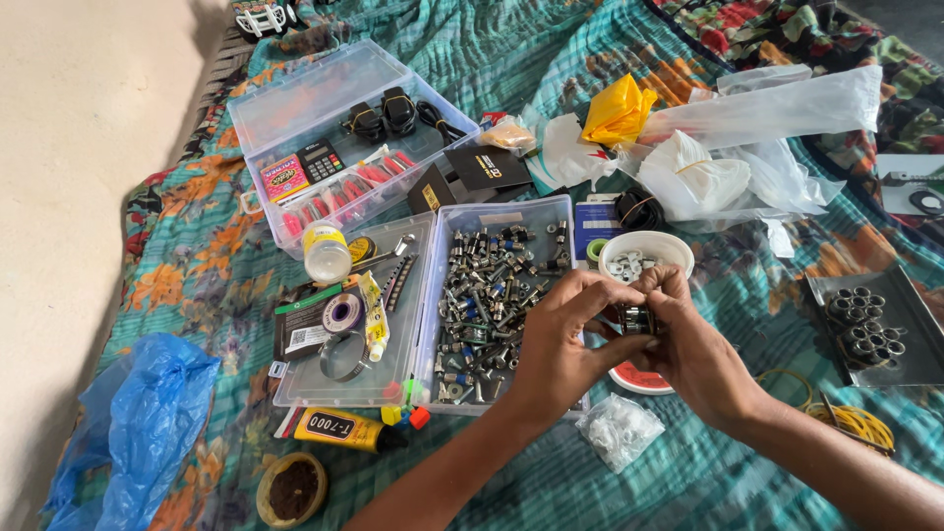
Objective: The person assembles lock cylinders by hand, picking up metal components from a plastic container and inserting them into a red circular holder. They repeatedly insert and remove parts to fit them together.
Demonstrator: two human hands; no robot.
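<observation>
While your left hand (560, 334) and right hand (678, 339) pinch one small metal part (637, 319) between fingertips, you hold it just right of the screw tray (551, 211), presumably for close fitting.

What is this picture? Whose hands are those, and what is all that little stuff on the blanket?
There is no machine here, just a person. The camera sits on the person's head and looks down, so you see their own two arms. The left hand and the right hand meet over the bedspread and together pinch a small dark metal part. It is too small to tell what it is. Beside the hands lies a clear tray full of screws and metal bits, and a white bowl of small white pieces. To the right, a grey tray holds dark rings. Nearer the wall are a tube of glue and a blue plastic bag.
</observation>
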